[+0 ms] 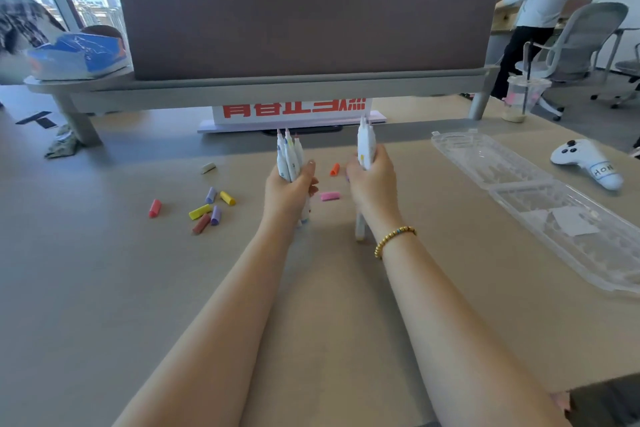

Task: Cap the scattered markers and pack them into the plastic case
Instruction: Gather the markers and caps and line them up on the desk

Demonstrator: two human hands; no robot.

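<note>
My left hand (289,189) grips a bundle of white uncapped markers (289,156), held upright with tips up. My right hand (372,184) grips a second upright bundle of white markers (365,144), whose lower ends reach the table. Loose caps lie on the table: a red cap (154,208), a cluster of yellow, purple and brown caps (209,206), a grey cap (208,168), an orange cap (334,169) and a pink cap (329,196). The clear plastic case (540,204) lies open at the right, apart from both hands.
A grey desk divider (304,24) on a shelf blocks the far side. A white game controller (588,163) and a plastic drink cup (521,97) stand at the right. A person stands by office chairs at the far right. A white sign with red characters (294,111) sits under the shelf.
</note>
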